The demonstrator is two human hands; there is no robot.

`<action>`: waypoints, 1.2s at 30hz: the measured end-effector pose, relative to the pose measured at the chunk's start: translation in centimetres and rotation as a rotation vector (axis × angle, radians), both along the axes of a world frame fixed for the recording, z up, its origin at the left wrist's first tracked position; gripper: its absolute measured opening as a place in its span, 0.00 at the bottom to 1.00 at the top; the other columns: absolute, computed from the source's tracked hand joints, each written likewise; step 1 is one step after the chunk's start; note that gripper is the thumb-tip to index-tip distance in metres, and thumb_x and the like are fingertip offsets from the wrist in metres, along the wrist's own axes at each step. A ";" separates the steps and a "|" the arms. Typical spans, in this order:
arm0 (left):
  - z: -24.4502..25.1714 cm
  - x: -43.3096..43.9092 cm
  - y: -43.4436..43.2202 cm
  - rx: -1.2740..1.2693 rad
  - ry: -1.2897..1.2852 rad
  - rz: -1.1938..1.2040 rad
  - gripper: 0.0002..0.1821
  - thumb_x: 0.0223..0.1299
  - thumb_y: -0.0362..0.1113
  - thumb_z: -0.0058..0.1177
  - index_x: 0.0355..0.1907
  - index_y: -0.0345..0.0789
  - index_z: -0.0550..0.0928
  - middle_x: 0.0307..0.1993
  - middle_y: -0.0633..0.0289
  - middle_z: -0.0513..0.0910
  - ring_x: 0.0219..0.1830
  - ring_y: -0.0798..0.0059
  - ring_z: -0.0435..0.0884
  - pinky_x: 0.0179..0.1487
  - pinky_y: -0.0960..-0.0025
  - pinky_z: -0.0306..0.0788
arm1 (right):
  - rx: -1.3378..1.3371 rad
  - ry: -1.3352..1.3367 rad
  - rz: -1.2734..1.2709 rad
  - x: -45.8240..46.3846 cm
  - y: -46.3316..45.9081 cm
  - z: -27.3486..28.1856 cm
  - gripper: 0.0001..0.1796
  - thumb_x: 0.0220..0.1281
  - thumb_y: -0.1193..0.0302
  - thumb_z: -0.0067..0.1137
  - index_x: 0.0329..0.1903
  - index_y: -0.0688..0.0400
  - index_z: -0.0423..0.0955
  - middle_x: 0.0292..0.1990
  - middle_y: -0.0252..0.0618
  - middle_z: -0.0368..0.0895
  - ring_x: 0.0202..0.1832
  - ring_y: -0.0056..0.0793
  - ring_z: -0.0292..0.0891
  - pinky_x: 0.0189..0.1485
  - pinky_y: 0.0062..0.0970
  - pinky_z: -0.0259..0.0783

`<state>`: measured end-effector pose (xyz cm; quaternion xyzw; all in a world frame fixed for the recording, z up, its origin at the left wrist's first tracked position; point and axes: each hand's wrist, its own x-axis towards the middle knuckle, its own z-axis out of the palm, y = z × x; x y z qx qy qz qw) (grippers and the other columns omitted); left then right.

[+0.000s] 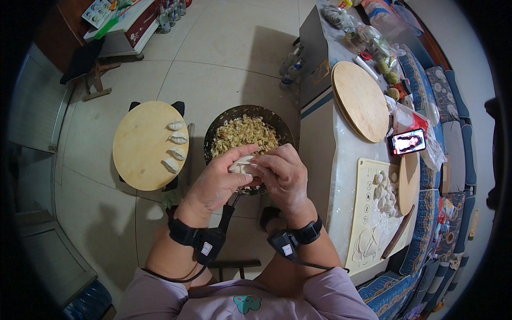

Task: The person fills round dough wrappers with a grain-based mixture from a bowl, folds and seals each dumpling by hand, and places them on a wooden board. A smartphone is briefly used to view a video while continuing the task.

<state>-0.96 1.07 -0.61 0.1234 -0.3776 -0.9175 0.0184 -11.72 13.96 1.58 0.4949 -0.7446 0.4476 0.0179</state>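
Observation:
A dumpling [242, 165] of white dough is held between both my hands, over the near part of a dark pan. My left hand [223, 176] cradles it with the thumb on its near side. The fingers of my right hand [283, 172] pinch its right end, hiding part of it. Inside the pan [209, 138] lies a heap of chopped filling [245, 132]. To the left, several finished dumplings [178, 138] form a column along the right side of a round wooden board [144, 148].
On the right-hand table [340, 168] lies a cream dough mat [362, 236] with dough pieces [385, 196], flattened wrappers [367, 242] and a rolling pin [398, 232]. Round boards [360, 100] and a propped phone [408, 142] are farther back. Bottles [291, 70] stand on the floor beside the table.

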 end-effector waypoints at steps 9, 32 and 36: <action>-0.5 0.4 0.7 0.173 -0.005 0.020 0.29 0.54 0.17 0.44 0.62 0.31 0.64 0.53 0.57 0.74 0.55 0.67 0.75 0.60 0.60 0.70 | -0.034 -0.085 0.167 0.3 -0.7 -0.3 0.14 0.52 0.76 0.63 0.44 0.56 0.78 0.49 0.40 0.80 0.60 0.43 0.71 0.67 0.47 0.59; -0.8 0.4 1.2 0.290 0.215 0.143 0.28 0.57 0.19 0.47 0.63 0.35 0.65 0.55 0.60 0.71 0.58 0.70 0.72 0.59 0.68 0.70 | -0.079 0.099 0.097 0.2 -0.1 -0.8 0.28 0.47 0.72 0.67 0.55 0.46 0.76 0.61 0.39 0.71 0.68 0.48 0.60 0.68 0.49 0.54; -1.0 0.4 1.4 0.364 0.196 0.165 0.29 0.57 0.18 0.47 0.63 0.35 0.65 0.55 0.60 0.71 0.58 0.69 0.72 0.60 0.66 0.69 | -0.062 0.121 0.134 0.2 0.0 -0.7 0.25 0.49 0.72 0.66 0.54 0.50 0.77 0.60 0.41 0.72 0.68 0.48 0.60 0.67 0.47 0.54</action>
